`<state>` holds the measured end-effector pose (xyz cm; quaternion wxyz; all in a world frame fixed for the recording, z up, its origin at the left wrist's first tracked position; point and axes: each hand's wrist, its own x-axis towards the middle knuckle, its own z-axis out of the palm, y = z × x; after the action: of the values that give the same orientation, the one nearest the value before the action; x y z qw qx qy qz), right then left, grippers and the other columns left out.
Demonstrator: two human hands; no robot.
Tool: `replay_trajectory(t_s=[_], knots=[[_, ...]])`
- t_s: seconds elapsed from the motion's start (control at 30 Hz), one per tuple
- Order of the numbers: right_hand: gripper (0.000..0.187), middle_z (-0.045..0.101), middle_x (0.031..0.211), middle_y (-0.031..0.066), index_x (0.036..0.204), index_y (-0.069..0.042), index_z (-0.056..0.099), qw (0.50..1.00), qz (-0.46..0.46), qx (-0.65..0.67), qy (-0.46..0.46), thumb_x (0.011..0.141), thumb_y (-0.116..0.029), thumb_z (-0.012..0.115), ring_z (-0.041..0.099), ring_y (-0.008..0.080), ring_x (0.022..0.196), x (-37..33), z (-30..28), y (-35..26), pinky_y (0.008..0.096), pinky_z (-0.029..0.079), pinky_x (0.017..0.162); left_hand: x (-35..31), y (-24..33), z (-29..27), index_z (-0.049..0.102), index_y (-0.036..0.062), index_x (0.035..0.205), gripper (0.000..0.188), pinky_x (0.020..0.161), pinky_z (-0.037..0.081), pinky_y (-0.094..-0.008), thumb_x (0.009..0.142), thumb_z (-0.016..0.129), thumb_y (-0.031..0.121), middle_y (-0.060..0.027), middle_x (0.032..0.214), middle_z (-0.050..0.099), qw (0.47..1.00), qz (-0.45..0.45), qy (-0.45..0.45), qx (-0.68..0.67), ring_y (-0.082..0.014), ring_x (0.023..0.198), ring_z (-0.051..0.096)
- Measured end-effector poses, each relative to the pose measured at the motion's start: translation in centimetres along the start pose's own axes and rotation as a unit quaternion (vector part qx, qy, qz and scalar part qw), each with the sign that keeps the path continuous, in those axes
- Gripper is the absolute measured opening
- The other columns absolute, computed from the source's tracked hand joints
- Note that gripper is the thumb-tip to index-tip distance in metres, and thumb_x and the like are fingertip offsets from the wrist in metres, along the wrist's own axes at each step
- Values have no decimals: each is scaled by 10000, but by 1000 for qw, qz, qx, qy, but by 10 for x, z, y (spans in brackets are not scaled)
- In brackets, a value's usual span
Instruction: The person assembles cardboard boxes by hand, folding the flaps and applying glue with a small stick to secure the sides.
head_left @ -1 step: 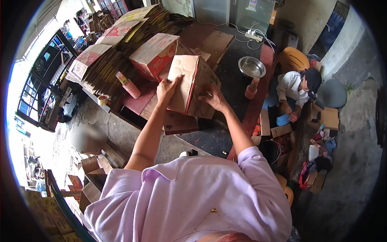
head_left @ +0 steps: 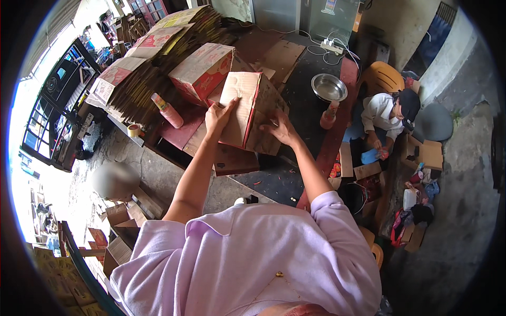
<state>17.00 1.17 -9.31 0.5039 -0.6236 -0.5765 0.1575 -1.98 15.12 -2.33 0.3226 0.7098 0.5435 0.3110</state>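
We start with the long dark table (head_left: pixel 311 113) that carries everything. On its far left side lie big stacks of flattened cardboard (head_left: pixel 142 79), and one closed red and white carton (head_left: pixel 203 68) rests on top of them.

In front of us stands the brown cardboard box (head_left: pixel 247 113), half folded, tilted on the table edge, near the middle of the view. We judge it to be light and rather stiff, but its thin walls can bend or crease if pressed hard, so the best hold is on the two opposite side panels, near the edges.

Our left hand (head_left: pixel 220 116) lies flat on the left panel, fingers together and stretched upward. Our right hand (head_left: pixel 279 129) presses the right panel with the fingers spread apart.

A person in a white shirt (head_left: pixel 382 113) sits to the right, beside the table, well apart from the box.

Smaller things: a metal bowl (head_left: pixel 329 87) stands behind the box to the right, a pink bottle (head_left: pixel 167 111) lies just left of it, and a second bottle (head_left: pixel 329 116) stands near the right hand and could be knocked over.
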Motion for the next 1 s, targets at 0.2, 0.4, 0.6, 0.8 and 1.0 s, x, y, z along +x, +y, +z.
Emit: replay_trajectory(t_s=[0.2,0.4,0.6,0.8,1.0], knots=[[577,573,988,169,1003,8,542,999,24,39,4,696,-424,770,556,287,955,-7,-13,-4,398,441,828,1,8,0,624,-3,806,740,710,492,-363,628,648,715,-159,782,663,999,-8,-7,31,-249,747,653],[492,582,989,154,1005,3,527,991,80,105,-9,738,-346,747,570,267,962,-26,-32,-14,371,450,853,-6,21,-2,624,-5,769,740,703,496,-373,628,641,722,-158,772,665,999,-22,-37,21,-251,750,656],[314,580,979,99,1065,-29,512,994,60,94,-7,780,-139,587,567,217,955,-33,-35,3,343,443,826,-4,24,3,667,-48,816,790,660,503,-382,635,638,721,-194,724,666,998,6,-43,41,-283,717,673],[252,588,921,114,1013,-14,528,999,47,9,-13,774,-96,530,567,227,944,-28,-40,22,331,443,834,-7,36,13,667,-48,875,827,729,497,-403,622,629,739,-224,787,667,997,18,-49,52,-314,787,668],[276,616,1006,188,1090,2,532,998,53,37,-13,824,-51,484,598,294,986,-45,-54,27,360,460,841,-1,34,25,645,-31,981,874,807,479,-403,618,604,763,-237,932,657,996,21,-50,73,-335,913,640]])
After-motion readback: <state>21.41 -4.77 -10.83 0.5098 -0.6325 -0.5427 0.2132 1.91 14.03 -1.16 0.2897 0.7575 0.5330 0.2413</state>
